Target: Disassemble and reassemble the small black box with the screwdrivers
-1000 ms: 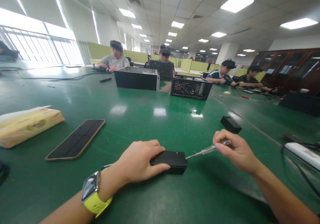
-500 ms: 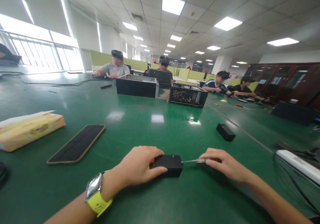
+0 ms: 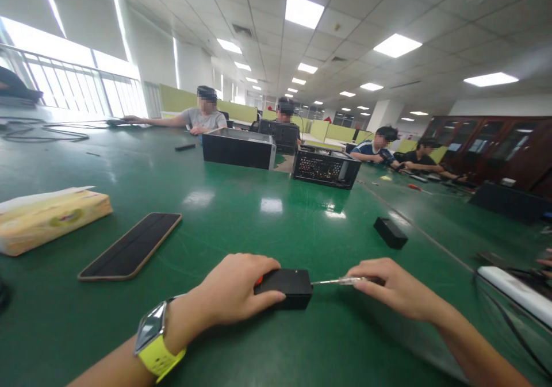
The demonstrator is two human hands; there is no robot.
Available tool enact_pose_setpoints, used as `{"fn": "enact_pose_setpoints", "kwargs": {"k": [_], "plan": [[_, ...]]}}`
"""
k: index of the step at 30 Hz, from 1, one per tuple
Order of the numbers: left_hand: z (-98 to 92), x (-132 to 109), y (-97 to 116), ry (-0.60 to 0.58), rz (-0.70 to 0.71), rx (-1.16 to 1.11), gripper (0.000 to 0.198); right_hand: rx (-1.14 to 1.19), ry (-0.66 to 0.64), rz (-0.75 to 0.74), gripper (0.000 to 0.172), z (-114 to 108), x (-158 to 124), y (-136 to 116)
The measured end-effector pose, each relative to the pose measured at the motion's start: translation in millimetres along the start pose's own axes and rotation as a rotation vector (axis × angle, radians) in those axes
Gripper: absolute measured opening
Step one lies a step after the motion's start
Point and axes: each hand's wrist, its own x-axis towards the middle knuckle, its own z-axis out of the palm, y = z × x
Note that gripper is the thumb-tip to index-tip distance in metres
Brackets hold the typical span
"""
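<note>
My left hand, with a yellow-strapped watch at its wrist, is closed around the left end of a small black box on the green table. A bit of red shows on the box beside my fingers. My right hand pinches the clear handle of a screwdriver, held about level. Its metal shaft points left, and the tip meets the right end face of the box; what it engages there is too small to make out. Another black box lies apart, beyond my right hand.
A phone and a yellow tissue pack lie to the left. Farther back stand a dark case and a perforated computer case. A white power strip is at right. Several people sit around the table.
My right fingers have shifted slightly around the screwdriver handle, while the box stays in my left hand. Across the table, a person in grey has stretched an arm out to the left.
</note>
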Motion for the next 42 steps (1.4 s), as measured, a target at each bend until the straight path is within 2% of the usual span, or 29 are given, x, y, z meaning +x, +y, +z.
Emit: {"fn": "enact_pose_setpoints", "kwargs": {"k": [3,7,9,11,13,16,17,19,21,23,28,31,33,35,36,38,40,42], "plan": [[-0.9,1,3,-0.019,0.0,0.0,0.045,-0.106,0.014,0.01,0.027,-20,0,-24],[-2.1,3,5,-0.041,0.001,-0.006,0.045,-0.32,-0.098,-0.029,0.024,-46,16,-52],[-2.0,5,4,-0.051,0.003,-0.009,0.044,-0.375,-0.152,-0.063,0.024,-56,27,-57],[-1.4,6,2,-0.058,0.008,-0.01,0.044,-0.327,-0.202,-0.076,0.025,-60,35,-53],[-0.4,5,-2,-0.054,0.016,-0.009,0.045,-0.2,-0.237,-0.059,0.027,-52,38,-38],[1.5,2,-7,-0.037,0.032,-0.004,0.045,-0.011,-0.249,-0.013,0.033,-17,28,-6],[2.3,2,-7,-0.037,0.04,-0.002,0.046,0.036,-0.233,0.009,0.035,-2,22,3],[4.3,1,-7,-0.034,0.045,0.002,0.046,0.108,-0.083,0.079,0.038,24,10,16],[6.7,0,-5,-0.031,0.056,0.005,0.046,0.124,-0.092,0.095,0.037,38,3,18],[9.1,-1,-2,-0.018,0.048,0.013,0.046,0.109,-0.12,0.085,0.037,35,3,12],[11.2,-1,-1,-0.021,0.018,0.011,0.044,0.0,-0.239,0.008,0.036,-10,23,-11],[10.6,1,-3,-0.033,0.025,0.009,0.043,-0.05,-0.307,-0.026,0.036,-22,34,-11],[10.7,2,-3,-0.028,0.021,0.012,0.044,-0.03,-0.343,-0.031,0.036,-13,37,-5],[11.2,2,-3,-0.027,0.016,0.016,0.045,0.033,-0.323,-0.042,0.035,6,36,1],[11.5,2,-3,-0.029,0.014,0.018,0.045,0.059,-0.285,-0.053,0.033,19,34,3],[12.0,0,-2,-0.032,0.009,0.029,0.046,0.054,-0.093,-0.084,0.031,41,29,4],[11.8,-1,-2,-0.019,-0.007,0.045,0.047,0.038,-0.066,-0.122,0.029,57,25,2],[10.6,-3,-2,-0.003,-0.024,0.051,0.048,0.02,-0.056,-0.145,0.028,61,24,0]]}}
